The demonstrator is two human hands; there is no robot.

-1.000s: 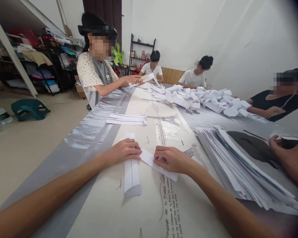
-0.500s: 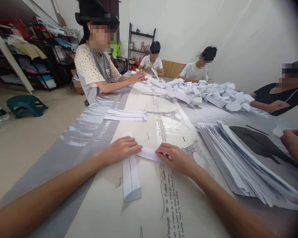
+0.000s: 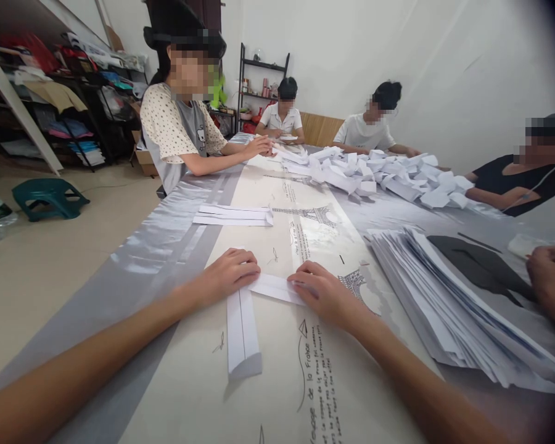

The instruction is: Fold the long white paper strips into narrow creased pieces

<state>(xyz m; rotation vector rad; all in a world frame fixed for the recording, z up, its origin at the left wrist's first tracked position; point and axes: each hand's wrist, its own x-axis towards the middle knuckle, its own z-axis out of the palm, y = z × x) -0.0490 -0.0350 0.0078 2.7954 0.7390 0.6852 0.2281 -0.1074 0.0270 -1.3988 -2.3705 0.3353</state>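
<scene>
Head view: left hand (image 3: 234, 270) is resting, fingers curled, on strip (image 3: 243, 333)'s far end, grip unclear; right hand (image 3: 292, 281) is pinching slip (image 3: 271, 288), right of strip; cloth (image 3: 189, 382) is reading "Voyage de la France".

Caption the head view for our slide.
Left hand and right hand on folded white paper strips atop a printed cream tablecloth.

The room is enclosed by white walls (image 3: 333, 37), before which a dark open rack (image 3: 264, 65) and a tan panel (image 3: 321, 128) are seen. The left side is filled by cluttered shelves (image 3: 81, 126), with a cardboard box (image 3: 145, 162) placed nearby. A green stool (image 3: 50, 198) is stood on the beige floor (image 3: 97, 222). Light is reflected from the grey cloth (image 3: 134, 271) spread over the bench (image 3: 180, 394).
</scene>
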